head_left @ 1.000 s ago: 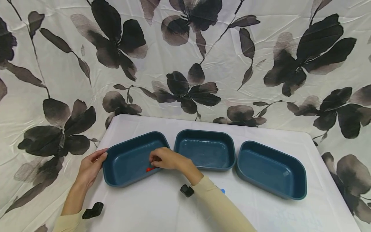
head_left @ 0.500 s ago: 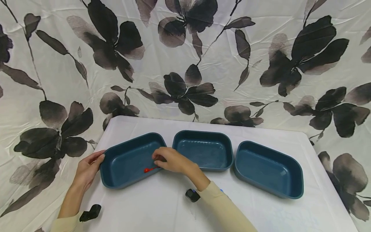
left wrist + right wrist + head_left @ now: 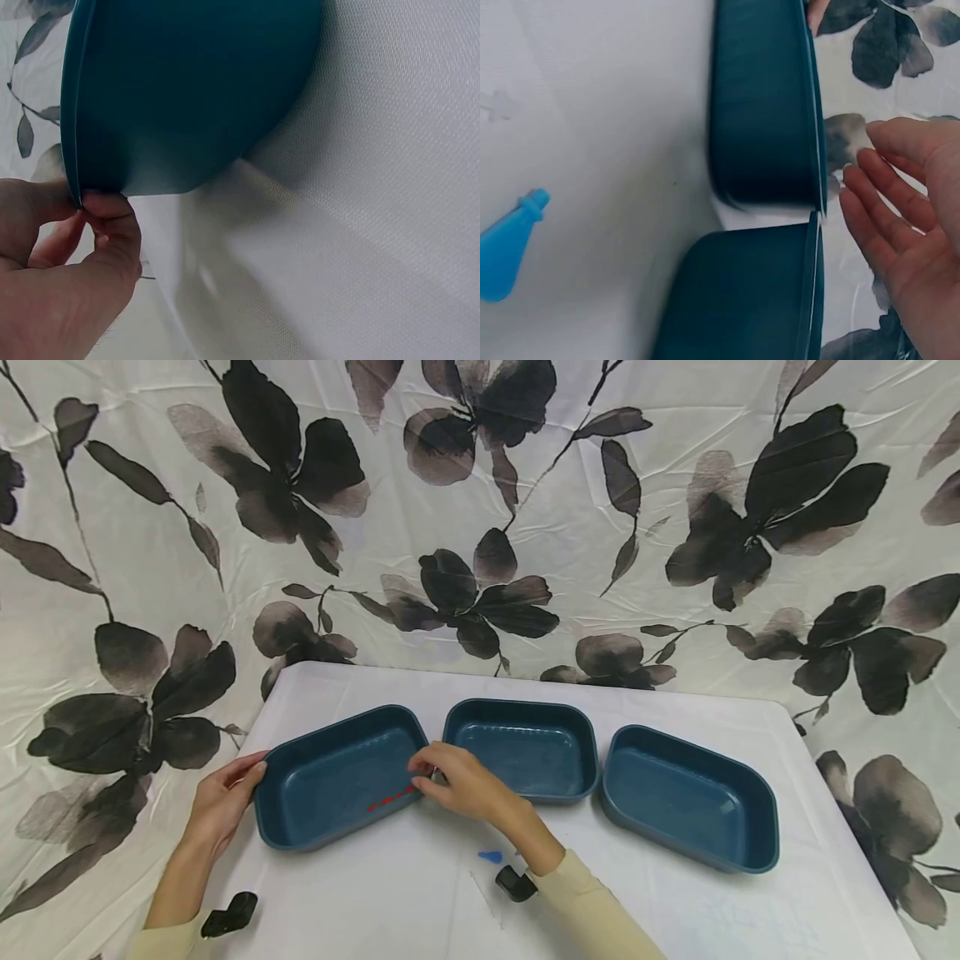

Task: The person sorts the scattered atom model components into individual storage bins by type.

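My left hand point(image 3: 217, 802) pinches the rim of the leftmost teal bin point(image 3: 322, 789) at its left end. In the left wrist view the thumb and fingers point(image 3: 112, 225) clasp that rim. A thin red item point(image 3: 388, 800), its kind too blurred to tell, lies inside the bin along the near wall. Over the bin's right end hovers my right hand point(image 3: 465, 783), fingers loosely bent. Nothing shows between them in the right wrist view. A small blue plastic piece point(image 3: 508, 244), bottle-like with a knobbed neck, lies on the table below my right wrist.
A middle teal bin point(image 3: 525, 756) stands close beside the left one, and a third teal bin point(image 3: 690, 802) sits angled at the right. All are on a white-covered table point(image 3: 375, 902). A flower-patterned cloth point(image 3: 480, 510) hangs behind the table.
My right hand has drawn back a little to the right, away from the red item, which shows more of its length. The blue piece has come into view. My left hand keeps its hold.
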`<action>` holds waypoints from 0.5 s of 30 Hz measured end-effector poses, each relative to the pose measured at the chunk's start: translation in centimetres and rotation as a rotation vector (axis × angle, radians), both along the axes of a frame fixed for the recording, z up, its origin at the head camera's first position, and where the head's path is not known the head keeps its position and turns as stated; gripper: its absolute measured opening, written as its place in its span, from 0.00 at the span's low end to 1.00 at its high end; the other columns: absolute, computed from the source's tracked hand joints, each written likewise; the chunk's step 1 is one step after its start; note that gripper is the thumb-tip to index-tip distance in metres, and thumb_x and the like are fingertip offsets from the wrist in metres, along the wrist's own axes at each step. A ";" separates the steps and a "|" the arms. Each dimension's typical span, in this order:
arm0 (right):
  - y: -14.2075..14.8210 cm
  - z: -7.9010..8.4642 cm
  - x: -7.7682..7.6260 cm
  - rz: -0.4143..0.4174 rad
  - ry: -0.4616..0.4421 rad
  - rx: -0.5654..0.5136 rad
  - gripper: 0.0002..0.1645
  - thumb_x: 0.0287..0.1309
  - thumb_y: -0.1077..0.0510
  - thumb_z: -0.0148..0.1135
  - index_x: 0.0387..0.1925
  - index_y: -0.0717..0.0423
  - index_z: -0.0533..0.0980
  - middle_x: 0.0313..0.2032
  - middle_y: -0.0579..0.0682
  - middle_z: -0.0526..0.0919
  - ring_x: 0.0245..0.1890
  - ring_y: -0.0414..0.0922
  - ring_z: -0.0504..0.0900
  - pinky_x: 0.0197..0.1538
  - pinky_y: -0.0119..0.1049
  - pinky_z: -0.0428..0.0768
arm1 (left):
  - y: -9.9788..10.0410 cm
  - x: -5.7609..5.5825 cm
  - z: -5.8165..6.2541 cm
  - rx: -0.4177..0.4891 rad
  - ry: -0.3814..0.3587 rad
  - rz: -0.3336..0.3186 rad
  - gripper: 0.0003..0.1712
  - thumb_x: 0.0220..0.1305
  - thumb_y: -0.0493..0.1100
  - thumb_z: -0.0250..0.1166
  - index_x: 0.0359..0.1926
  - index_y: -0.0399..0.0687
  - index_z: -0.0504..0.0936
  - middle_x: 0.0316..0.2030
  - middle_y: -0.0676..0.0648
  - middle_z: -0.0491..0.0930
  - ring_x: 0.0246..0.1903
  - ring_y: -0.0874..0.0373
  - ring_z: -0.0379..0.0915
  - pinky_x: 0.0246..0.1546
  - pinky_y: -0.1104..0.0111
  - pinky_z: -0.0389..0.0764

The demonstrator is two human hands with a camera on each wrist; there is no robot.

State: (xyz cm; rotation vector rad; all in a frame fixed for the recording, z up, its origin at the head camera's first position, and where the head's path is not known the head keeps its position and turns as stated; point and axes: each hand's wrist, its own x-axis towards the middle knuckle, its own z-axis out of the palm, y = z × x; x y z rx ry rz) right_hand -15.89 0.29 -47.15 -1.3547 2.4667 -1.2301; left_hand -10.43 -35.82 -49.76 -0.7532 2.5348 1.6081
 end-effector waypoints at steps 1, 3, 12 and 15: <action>0.2 0.0 0.1 -0.002 0.008 -0.015 0.11 0.69 0.63 0.65 0.49 0.64 0.80 0.45 0.53 0.83 0.44 0.47 0.82 0.49 0.37 0.83 | 0.0 0.0 0.0 0.001 0.003 0.000 0.33 0.80 0.54 0.52 0.75 0.39 0.65 0.68 0.37 0.67 0.48 0.69 0.72 0.53 0.73 0.78; 0.7 -0.1 0.2 -0.006 0.030 -0.046 0.11 0.68 0.64 0.65 0.49 0.64 0.80 0.44 0.54 0.83 0.43 0.48 0.82 0.49 0.36 0.83 | -0.1 0.1 0.0 0.007 0.013 -0.001 0.33 0.80 0.54 0.52 0.75 0.38 0.65 0.67 0.36 0.67 0.44 0.74 0.71 0.49 0.78 0.79; 2.7 -0.7 1.1 -0.060 0.072 -0.144 0.09 0.65 0.67 0.67 0.47 0.63 0.81 0.43 0.53 0.83 0.42 0.47 0.82 0.47 0.40 0.84 | -0.1 0.0 -0.1 0.014 -0.001 0.007 0.34 0.80 0.55 0.51 0.76 0.38 0.65 0.68 0.37 0.66 0.45 0.74 0.70 0.48 0.80 0.79; 3.3 -0.8 1.4 -0.089 0.076 -0.145 0.10 0.65 0.66 0.69 0.46 0.62 0.81 0.43 0.52 0.83 0.42 0.46 0.82 0.48 0.38 0.84 | 0.0 0.0 0.0 0.010 -0.004 0.007 0.34 0.80 0.56 0.51 0.76 0.39 0.64 0.68 0.37 0.66 0.46 0.73 0.70 0.50 0.78 0.79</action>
